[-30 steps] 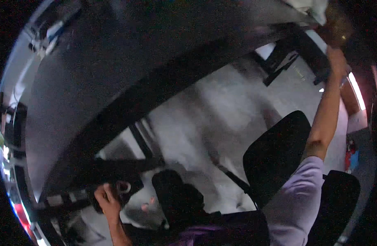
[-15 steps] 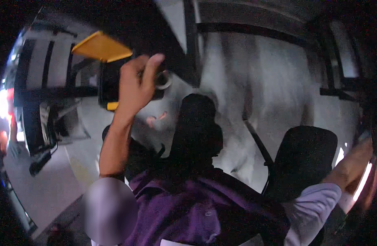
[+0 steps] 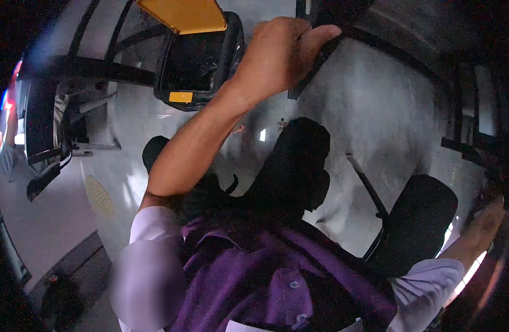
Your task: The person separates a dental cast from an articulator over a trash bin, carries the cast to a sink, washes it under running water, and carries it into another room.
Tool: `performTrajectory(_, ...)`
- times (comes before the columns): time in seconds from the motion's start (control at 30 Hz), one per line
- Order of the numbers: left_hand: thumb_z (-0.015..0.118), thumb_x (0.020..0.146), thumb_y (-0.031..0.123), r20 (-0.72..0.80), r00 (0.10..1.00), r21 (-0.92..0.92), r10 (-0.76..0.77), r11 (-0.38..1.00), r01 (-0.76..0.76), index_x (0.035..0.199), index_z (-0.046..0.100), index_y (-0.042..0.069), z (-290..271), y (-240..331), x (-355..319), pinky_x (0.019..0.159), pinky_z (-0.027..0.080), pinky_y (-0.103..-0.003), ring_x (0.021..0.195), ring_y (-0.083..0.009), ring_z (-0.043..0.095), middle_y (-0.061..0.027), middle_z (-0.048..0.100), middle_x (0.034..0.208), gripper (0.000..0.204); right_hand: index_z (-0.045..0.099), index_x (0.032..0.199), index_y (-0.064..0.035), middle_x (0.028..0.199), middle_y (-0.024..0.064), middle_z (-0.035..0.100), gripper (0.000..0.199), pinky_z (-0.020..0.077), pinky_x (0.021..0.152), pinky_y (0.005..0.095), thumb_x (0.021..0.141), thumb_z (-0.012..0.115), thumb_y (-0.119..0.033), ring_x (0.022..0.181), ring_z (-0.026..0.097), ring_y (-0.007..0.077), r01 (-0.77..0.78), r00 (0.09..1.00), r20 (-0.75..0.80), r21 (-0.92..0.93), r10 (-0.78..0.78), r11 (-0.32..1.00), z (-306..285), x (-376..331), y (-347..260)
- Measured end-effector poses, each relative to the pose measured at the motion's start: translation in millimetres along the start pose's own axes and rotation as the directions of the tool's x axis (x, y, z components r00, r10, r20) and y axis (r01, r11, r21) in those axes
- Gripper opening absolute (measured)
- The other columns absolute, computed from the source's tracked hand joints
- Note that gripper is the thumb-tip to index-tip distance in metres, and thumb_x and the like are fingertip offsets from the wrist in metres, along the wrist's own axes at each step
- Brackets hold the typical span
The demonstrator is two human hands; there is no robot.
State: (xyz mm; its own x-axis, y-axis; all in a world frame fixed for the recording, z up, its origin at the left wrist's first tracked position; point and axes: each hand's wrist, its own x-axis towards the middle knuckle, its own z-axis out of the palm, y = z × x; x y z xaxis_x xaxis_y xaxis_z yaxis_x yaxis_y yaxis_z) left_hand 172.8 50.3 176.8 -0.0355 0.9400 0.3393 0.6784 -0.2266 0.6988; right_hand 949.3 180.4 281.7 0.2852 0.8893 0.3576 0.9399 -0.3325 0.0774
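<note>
My left hand (image 3: 285, 55) reaches up across the top middle, its back toward me. The fingers curl away out of sight and the thumb points right; whatever they may hold is hidden. Left of it stands a black bin (image 3: 229, 61) with its yellow lid (image 3: 188, 15) raised and a yellow tab on its near rim. A black edge, perhaps of a table (image 3: 334, 12), lies just beyond my thumb. At the far right rim my right hand (image 3: 491, 213) is dim and blurred, beside a black chair part (image 3: 423, 221); its fingers cannot be made out.
Below me is a grey floor (image 3: 376, 105) with small scraps (image 3: 282, 124) near my dark-clothed legs (image 3: 287, 166). Black metal frames run along the left and upper right. A pale surface (image 3: 60, 221) and another person's arm (image 3: 12, 133) show at the left.
My left hand has moved right, away from the bin, whose dark inside now shows. A pale ring seen by the hand earlier is out of sight. The view has shifted; my right arm stays low.
</note>
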Motion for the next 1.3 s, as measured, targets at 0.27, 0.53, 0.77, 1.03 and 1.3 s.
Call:
performTrajectory(0.27,0.064,0.095,0.026,0.371,0.927,-0.270,0.060,0.962,0.046,0.082,0.062,-0.001,-39.5,-56.8,-51.5,0.058,0.042,-0.034,0.059,-0.0133,0.047,-0.0066,0.054,0.063,0.030,0.069,0.110,-0.0089,0.100,0.0254,0.067,0.050,0.0501,0.082,0.0444,0.091,0.044,-0.048,0.087,0.065,0.0344,0.209,0.976,0.019,0.153,-0.215,0.966,-36.8,-83.4,-71.2)
performTrajectory(0.53,0.059,0.092,0.013,0.790,0.496,-0.028,-0.361,0.787,0.616,0.085,0.057,-0.001,-60.5,-189.6,-178.6,0.063,0.050,-0.034,0.067,-0.0161,0.059,-0.0073,0.057,0.071,0.016,0.065,0.090,0.0054,0.093,0.0196,0.065,0.037,0.0498,0.077,0.0359,0.086,0.061,-0.031,0.075,0.060,0.0227,0.147,0.298,0.197,0.957,-0.934,0.249,-84.2,-273.8,-347.3)
performTrajectory(0.77,0.055,0.094,0.033,0.640,0.608,0.377,-0.470,0.881,0.284,0.099,0.063,-0.006,-10.2,-307.8,-272.2,0.083,0.050,-0.050,0.092,-0.0437,0.064,-0.0283,0.065,0.100,0.040,0.063,0.111,-0.0019,0.097,0.0090,0.068,0.025,0.0531,0.074,0.0322,0.090,0.058,-0.015,0.085,0.064,0.0184,-0.414,0.272,0.662,0.735,-0.698,0.537,190.7,-483.8,-614.2)
performTrajectory(1.03,0.060,0.089,0.031,0.384,0.745,0.356,-0.546,0.832,0.426,0.107,0.054,-0.004,-32.4,-325.0,-302.1,0.081,0.052,-0.048,0.091,-0.0431,0.066,-0.0245,0.068,0.091,0.040,0.042,0.136,-0.0069,0.128,0.0268,0.049,0.071,0.0459,0.094,0.0518,0.080,0.071,-0.038,0.119,0.049,0.0428,0.303,0.558,0.708,0.312,-0.433,0.901,359.1,-639.5,-638.5)
performTrajectory(1.3,0.062,0.090,0.030,0.335,0.870,0.167,-0.362,0.931,0.324,0.121,0.048,-0.001,-3.8,-351.2,-309.7,0.088,0.050,-0.044,0.104,-0.0371,0.064,-0.0208,0.068,0.100,0.046,0.043,0.135,-0.0095,0.128,0.0280,0.047,0.059,0.0485,0.093,0.0489,0.083,0.068,-0.025,0.115,0.052,0.0422,0.199,0.501,0.753,0.380,-0.427,0.903,328.0,-636.9,-632.9)
